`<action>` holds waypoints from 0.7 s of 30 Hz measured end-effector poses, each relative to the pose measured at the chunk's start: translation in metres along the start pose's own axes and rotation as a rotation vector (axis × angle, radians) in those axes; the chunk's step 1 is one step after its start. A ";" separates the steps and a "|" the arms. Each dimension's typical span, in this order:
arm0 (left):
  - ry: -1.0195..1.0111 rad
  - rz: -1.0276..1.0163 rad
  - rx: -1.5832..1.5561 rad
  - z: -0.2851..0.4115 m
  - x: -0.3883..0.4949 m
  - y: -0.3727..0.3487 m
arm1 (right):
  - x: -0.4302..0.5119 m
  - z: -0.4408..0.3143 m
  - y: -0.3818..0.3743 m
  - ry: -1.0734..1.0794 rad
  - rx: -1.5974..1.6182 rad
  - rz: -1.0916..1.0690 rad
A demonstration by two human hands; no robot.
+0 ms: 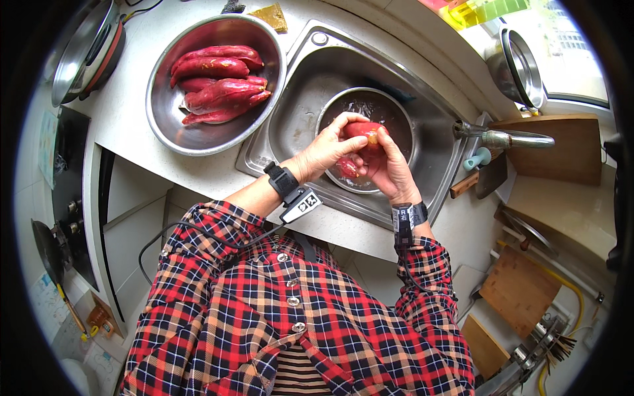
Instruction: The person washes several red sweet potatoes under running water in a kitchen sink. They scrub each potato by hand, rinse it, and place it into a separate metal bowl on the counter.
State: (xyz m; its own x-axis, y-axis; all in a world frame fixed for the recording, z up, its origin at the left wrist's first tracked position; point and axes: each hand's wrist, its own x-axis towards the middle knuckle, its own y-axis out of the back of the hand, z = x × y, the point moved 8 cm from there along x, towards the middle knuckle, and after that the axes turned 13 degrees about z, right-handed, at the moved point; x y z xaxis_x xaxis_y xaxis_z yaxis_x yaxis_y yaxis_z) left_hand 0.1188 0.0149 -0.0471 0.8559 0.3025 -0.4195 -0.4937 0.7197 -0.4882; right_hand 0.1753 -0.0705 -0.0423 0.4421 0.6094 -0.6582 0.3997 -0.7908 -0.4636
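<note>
Both of my hands are around a red-skinned sweet potato (pixel 364 131) with a yellowish scraped patch. My left hand (pixel 327 148) has it from the left, thumb along its upper side. From the right, my right hand (pixel 394 171) curls its fingers beneath it. Another red sweet potato part (pixel 348 168) shows below the fingers; whether it belongs to the same root I cannot tell. Under the hands, a round metal basin (pixel 321 111) of murky water stands inside the stainless steel sink (pixel 297 99). Several sweet potatoes (pixel 223 94) lie in a large steel bowl (pixel 163 119) to the left.
A faucet (pixel 510 138) reaches in at the sink's right. Beside it are a cleaver with a wooden handle (pixel 464 185) and a light-blue handled tool (pixel 478 159). Cutting boards (pixel 520 289) stand further right. On the far left sit stacked pans (pixel 86 54) and a stove (pixel 74 198).
</note>
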 end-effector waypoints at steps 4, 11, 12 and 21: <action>0.091 0.143 -0.153 -0.030 -0.005 0.006 | 0.010 0.004 0.022 0.159 -0.266 0.192; 0.175 0.214 -0.157 -0.055 -0.011 0.008 | 0.054 -0.026 0.077 0.749 -1.128 0.436; 0.175 0.220 -0.128 -0.055 -0.011 0.010 | 0.066 -0.032 0.089 0.768 -1.268 0.498; 0.141 0.275 0.053 -0.044 -0.017 0.040 | 0.165 0.011 0.077 0.832 -1.560 0.080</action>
State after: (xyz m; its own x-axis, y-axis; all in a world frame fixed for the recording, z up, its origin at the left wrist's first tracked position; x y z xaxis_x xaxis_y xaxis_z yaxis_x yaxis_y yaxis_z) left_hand 0.0777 0.0111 -0.0927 0.6594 0.4032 -0.6345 -0.6920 0.6554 -0.3026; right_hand 0.2703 -0.0312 -0.1929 0.5520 0.8334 0.0289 0.4610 -0.3338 0.8222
